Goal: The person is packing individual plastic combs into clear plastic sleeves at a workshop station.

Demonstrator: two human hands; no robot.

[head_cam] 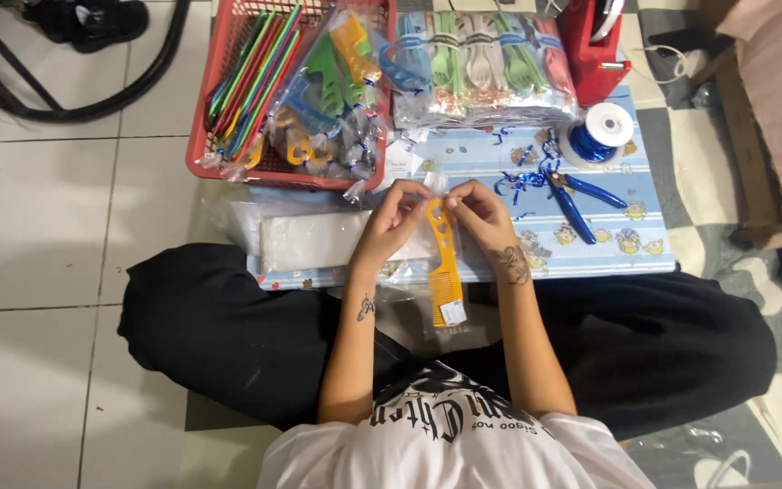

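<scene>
The orange comb [443, 263] sits inside a clear sleeve [450, 312] at frame centre, handle end toward 12 o'clock, teeth toward 6 o'clock. The left hand [391, 217] pinches the sleeve mouth beside the handle; the right hand [481, 215] pinches the opposite edge, both closed on the film. Judged handling: the comb is light, stiff plastic; the fine teeth are likely its weakest part, so grip belongs at the perforated handle. The film is probably thin, slippery and easily creased. The work surface is a low blue patterned table [644, 254]. At 11 o'clock stands a red basket [205, 136] of packed combs; at 1 o'clock lie blue pliers [581, 195] and a ribbon spool [601, 131]. A white tiled floor [38, 226] lies at 9 o'clock.
</scene>
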